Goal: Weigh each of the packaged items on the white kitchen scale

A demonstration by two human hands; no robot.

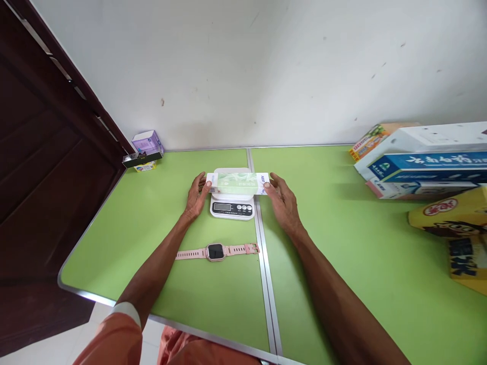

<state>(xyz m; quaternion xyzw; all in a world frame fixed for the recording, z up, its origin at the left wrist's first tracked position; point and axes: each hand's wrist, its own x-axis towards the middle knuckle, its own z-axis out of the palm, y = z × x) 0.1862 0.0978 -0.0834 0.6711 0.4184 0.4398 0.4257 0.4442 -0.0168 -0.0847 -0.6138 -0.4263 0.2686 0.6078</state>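
Observation:
A long white and green carton (238, 183) lies across the platform of a small white kitchen scale (232, 207) near the middle of the green table (342, 243). My left hand (197, 196) pinches the carton's left end with thumb and fingers. At the other end my right hand (281, 200) grips it the same way. The scale's dark display faces me. A pink smartwatch (216, 251) with its strap laid out flat rests on the table nearer to me, between my forearms.
Several boxes (422, 159) are stacked at the right edge, with a yellow package (456, 223) in front of them. A small purple box (146, 147) sits on a black item at the far left corner. A metal seam (264, 258) splits the tabletop. A dark wooden door stands left.

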